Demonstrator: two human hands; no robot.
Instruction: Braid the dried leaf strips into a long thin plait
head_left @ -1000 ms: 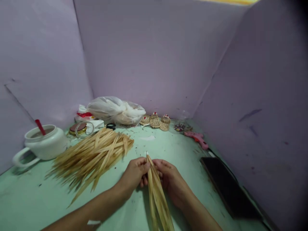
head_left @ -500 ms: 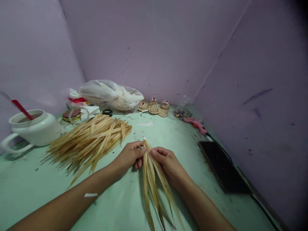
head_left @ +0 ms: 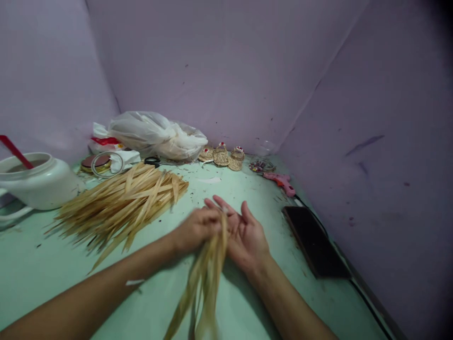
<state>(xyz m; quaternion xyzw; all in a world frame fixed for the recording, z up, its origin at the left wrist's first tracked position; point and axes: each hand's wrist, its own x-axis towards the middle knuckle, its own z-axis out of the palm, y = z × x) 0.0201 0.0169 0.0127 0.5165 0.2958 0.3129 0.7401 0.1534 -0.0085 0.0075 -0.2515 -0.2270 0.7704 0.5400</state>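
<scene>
Left hand (head_left: pixel 198 229): closed round the upper end of the bundle of strips (head_left: pixel 207 274), pale and dry like straw. The hand is blurred with motion, so we cannot make out single fingers.

Right hand (head_left: pixel 246 236): open, palm up, fingers spread, gripping nothing. It lies just beside the left hand, and the top of the bundle runs between the two. We cannot tell whether the strips brush its palm.

Change: half a second ago both hands pinched the bundle's top and the strips fanned apart below. Now the right hand has let go, the strips are drawn together, and they trail from the left hand toward us over the table (head_left: pixel 247 302). We judge that the hold rests on the left hand alone.

Outward of the left hand lies a loose pile (head_left: pixel 120 203) of the same strips, with a white pot (head_left: pixel 38 182) further out still.

Beyond both hands, against the wall, are scissors (head_left: pixel 155 161), a plastic bag (head_left: pixel 155 134) and small woven baskets (head_left: pixel 221 156).

Outward of the right hand lies a dark flat slab (head_left: pixel 313 241), with a pink glue gun (head_left: pixel 281 182) beyond it.
</scene>
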